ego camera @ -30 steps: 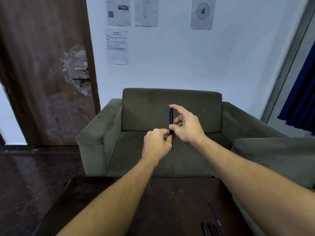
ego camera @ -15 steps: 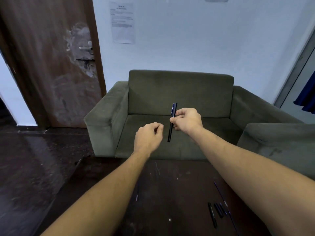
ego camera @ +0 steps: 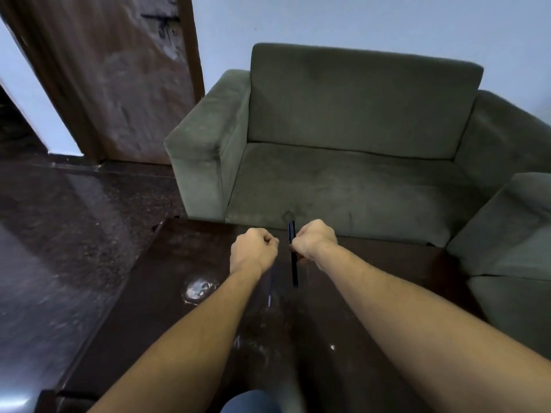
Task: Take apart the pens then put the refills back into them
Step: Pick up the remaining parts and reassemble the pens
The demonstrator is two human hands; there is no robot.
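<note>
My right hand [ego camera: 313, 242] is closed around a dark blue pen barrel [ego camera: 293, 269] that stands nearly upright above the dark table [ego camera: 167, 293]. The barrel sticks out above and below the fist. My left hand [ego camera: 253, 251] is a closed fist just left of it, pinching a thin blue refill [ego camera: 270, 289] that hangs down below the hand. The two hands are a small gap apart. The other pen parts are hidden behind my right forearm.
A grey-green sofa [ego camera: 357, 129] stands right behind the table, with a second cushion [ego camera: 512, 234] at the right. A brown door [ego camera: 125, 79] is at the far left, over a dark glossy floor [ego camera: 59, 234].
Both hands dropped from in front of the sofa to just above the table. The left hand pulled away from the pen, and the thin refill now hangs from it.
</note>
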